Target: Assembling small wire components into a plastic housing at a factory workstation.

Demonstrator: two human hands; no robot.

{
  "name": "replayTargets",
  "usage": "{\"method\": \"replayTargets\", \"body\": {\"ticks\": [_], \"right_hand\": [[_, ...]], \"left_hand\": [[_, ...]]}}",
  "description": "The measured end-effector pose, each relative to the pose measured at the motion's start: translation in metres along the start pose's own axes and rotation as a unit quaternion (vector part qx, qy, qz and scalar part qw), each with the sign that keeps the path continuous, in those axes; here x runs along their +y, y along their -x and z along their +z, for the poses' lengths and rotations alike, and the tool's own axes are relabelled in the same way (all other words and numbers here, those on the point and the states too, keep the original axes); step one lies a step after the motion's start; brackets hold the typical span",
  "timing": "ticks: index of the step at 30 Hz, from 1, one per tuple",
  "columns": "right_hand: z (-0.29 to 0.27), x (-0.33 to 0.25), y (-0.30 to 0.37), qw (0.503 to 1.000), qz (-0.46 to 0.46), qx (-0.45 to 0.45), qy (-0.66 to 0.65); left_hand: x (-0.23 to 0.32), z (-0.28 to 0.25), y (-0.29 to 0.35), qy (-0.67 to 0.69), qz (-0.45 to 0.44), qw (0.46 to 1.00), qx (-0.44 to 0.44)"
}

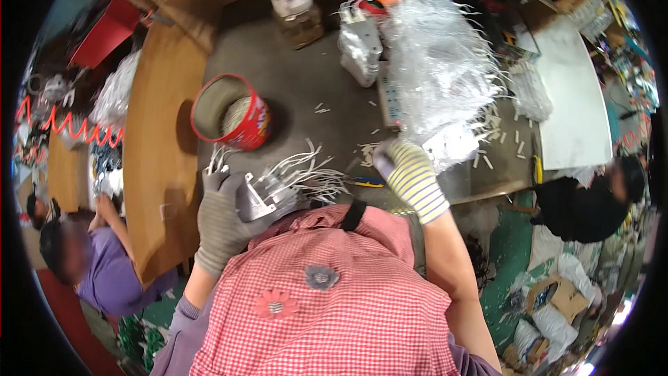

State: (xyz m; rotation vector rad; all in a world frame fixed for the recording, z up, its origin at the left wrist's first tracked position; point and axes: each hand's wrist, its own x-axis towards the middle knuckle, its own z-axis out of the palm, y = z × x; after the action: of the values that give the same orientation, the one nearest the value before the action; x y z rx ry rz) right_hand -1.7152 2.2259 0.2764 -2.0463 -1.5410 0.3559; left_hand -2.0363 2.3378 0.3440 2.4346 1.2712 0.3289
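My left hand (226,219), in a grey knit glove, is closed around a bunch of small white box-shaped units (259,196) with white wires. The wires (306,174) fan out to the right, just in front of my apron. My right hand (416,179), in a yellow-and-grey striped glove, is at the table's near edge with its fingers curled together. Whatever its fingertips hold, if anything, is hidden. Small white tube pieces (367,153) lie scattered beside those fingertips. A yellow-and-blue hand tool (367,182) rests between my hands.
A red tin (254,122) with small pale pieces stands on the left. Clear plastic-wrapped wired units (442,63) are heaped at the right, beside a power strip (391,103). At the back is a white-handled container (296,10). Co-workers sit left (122,271) and right (581,205).
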Motion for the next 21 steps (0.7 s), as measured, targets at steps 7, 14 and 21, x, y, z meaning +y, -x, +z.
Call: {"method": "replayTargets", "body": {"ticks": [7,14,21], "right_hand": [[0.092,0.002,0.016,0.952,-0.024,-0.179,0.248],[0.121,0.042,0.029,0.966,-0.055,-0.132,0.214],[0.108,0.031,0.039,0.987,-0.029,0.158,0.024]], "left_hand": [[0.01,0.008,-0.009,0.007,0.021,1.0,-0.017],[0.017,0.011,-0.018,-0.044,0.051,0.998,0.007],[0.064,0.016,-0.058,-0.113,0.172,0.975,-0.08]]}}
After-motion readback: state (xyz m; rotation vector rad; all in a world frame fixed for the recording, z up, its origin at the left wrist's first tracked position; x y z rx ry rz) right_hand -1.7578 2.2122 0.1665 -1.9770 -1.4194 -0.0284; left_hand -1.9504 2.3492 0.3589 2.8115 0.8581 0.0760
